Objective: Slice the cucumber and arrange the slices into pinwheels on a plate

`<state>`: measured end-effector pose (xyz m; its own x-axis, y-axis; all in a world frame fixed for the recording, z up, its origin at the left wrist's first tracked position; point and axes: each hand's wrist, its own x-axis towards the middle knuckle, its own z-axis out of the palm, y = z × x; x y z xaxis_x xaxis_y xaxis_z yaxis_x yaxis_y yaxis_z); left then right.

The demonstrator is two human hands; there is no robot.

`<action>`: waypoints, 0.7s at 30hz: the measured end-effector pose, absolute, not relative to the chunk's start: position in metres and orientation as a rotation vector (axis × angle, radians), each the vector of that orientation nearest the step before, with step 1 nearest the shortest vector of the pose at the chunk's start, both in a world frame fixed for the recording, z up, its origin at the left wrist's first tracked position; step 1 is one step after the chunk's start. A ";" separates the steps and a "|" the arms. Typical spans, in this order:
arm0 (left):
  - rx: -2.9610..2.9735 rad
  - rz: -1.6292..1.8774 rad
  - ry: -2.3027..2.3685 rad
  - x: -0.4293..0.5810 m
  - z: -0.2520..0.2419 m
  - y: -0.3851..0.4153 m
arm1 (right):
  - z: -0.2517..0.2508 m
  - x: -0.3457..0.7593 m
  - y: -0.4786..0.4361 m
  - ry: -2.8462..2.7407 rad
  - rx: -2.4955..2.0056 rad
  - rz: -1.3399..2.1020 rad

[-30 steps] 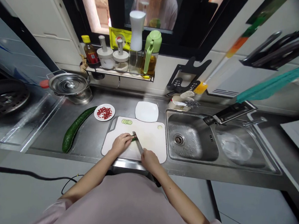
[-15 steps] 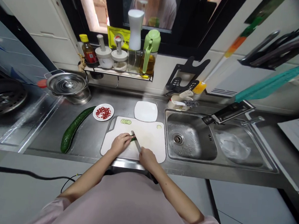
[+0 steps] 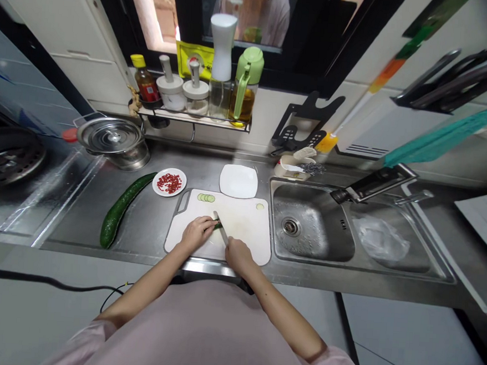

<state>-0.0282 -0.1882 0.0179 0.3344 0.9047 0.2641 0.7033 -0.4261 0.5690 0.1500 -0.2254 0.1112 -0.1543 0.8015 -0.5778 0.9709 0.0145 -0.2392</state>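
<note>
My right hand (image 3: 239, 255) is closed around the handle of a knife (image 3: 222, 230), its blade slanting up and left over the white cutting board (image 3: 244, 221). Under the curled fingers of my left hand (image 3: 198, 232) is a short dark green piece of cucumber (image 3: 217, 225), mostly hidden, with the blade right beside it. A row of several cucumber slices (image 3: 206, 197) lies overlapping at the board's upper left. One single slice (image 3: 260, 206) rests near the upper right corner.
A whole cucumber (image 3: 125, 207) lies left of the board, beside a plate of chopped red pieces (image 3: 169, 183). Behind the board stands a white square dish (image 3: 238, 181). A sink (image 3: 313, 223) adjoins on the right; a lidded steel pot (image 3: 115, 143) is at the back left.
My right hand and the knife handle have shifted slightly up and left. My left hand stays on the cucumber piece; the whole view has moved a little.
</note>
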 end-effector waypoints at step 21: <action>2.256 0.803 1.426 -0.028 0.017 -0.189 | 0.088 0.143 -0.222 2.019 1.866 -0.864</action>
<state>-0.0282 -0.1894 0.0169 0.3318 0.9025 0.2746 0.7023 -0.4307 0.5667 0.1426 -0.2220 0.0883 -0.1416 0.8151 -0.5618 0.9691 -0.0017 -0.2466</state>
